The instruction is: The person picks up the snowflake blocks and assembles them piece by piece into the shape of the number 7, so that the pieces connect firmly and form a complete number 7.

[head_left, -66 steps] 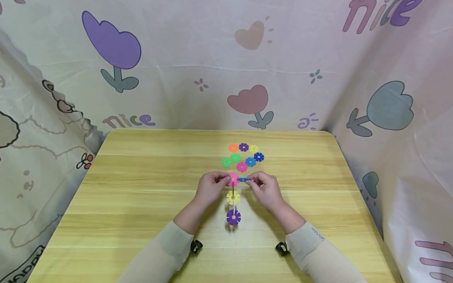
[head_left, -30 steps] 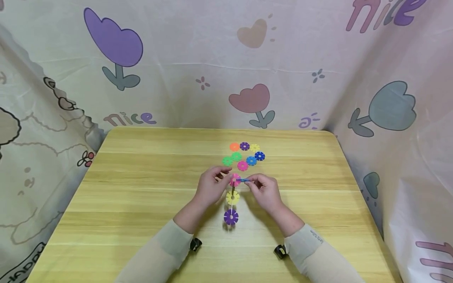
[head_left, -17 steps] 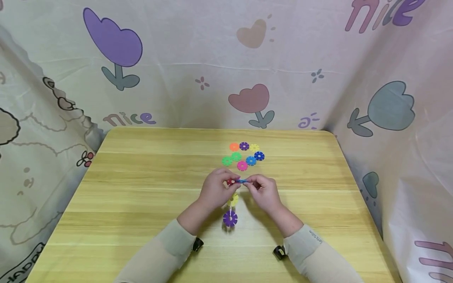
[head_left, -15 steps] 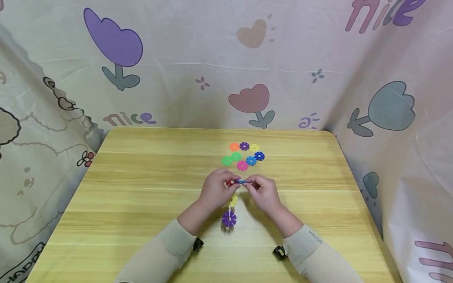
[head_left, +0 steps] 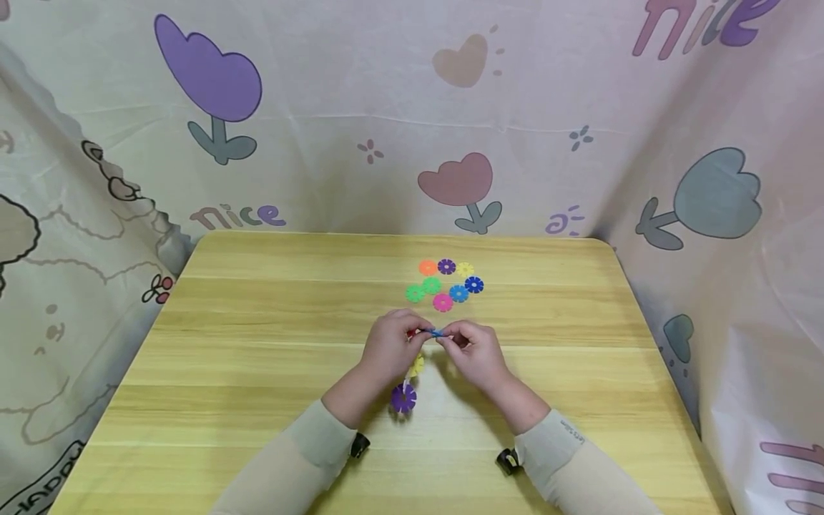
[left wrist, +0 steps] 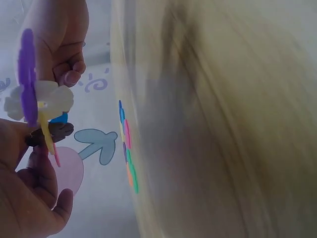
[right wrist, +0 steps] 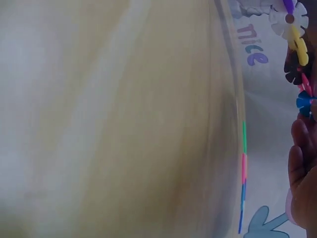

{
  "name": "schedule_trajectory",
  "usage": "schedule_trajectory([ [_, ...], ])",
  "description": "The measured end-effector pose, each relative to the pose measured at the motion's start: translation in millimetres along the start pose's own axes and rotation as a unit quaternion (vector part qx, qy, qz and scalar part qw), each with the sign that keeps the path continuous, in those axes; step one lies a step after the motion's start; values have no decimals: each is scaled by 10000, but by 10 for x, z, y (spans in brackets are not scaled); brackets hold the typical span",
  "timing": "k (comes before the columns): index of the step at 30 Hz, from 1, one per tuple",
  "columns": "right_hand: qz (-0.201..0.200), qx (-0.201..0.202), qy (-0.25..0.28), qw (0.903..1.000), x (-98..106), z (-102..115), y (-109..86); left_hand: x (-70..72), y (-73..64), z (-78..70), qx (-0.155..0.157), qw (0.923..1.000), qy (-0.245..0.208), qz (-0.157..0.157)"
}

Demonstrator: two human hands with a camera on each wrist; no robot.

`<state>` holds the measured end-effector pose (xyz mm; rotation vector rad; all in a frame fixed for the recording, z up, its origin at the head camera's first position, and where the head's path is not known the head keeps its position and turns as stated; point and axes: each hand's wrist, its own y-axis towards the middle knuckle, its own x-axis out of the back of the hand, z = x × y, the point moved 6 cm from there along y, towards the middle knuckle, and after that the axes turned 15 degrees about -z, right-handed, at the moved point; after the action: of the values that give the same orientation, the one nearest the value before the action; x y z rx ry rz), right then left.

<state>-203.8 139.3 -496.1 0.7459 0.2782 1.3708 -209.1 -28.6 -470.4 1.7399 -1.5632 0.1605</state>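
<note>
Two bare hands meet above a wooden table (head_left: 244, 365), working on a chain of slotted plastic discs (left wrist: 52, 94) held in the air. The left hand (head_left: 393, 345) pinches the chain near its far end; exactly which disc is hidden. The right hand (head_left: 475, 353) pinches the blue disc (head_left: 436, 333) there. From it the chain runs through a pink disc (right wrist: 305, 85), black disc (right wrist: 293, 69), yellow disc (head_left: 418, 366) and white disc (right wrist: 278, 22) to a purple disc (head_left: 400, 400), angled toward the person. Eight loose discs (head_left: 455, 296) lie beyond the hands. The step seems to be pressing the blue disc's slot into the pink one; next probably calls for a firm, straight push and a check that the joint holds.
</note>
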Motion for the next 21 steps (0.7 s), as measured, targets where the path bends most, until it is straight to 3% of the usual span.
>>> schedule_trajectory([
  [9,253,-74,-899,9956,131,-183,103,48,15,65,96,9999,103,15],
  [17,165,402,-1737,9838,230,-333,229,16,-4,132,421,9989,119,159],
  [21,253,74,-2229,9745,273,-446,301,13,-13,144,474,9987,72,165],
])
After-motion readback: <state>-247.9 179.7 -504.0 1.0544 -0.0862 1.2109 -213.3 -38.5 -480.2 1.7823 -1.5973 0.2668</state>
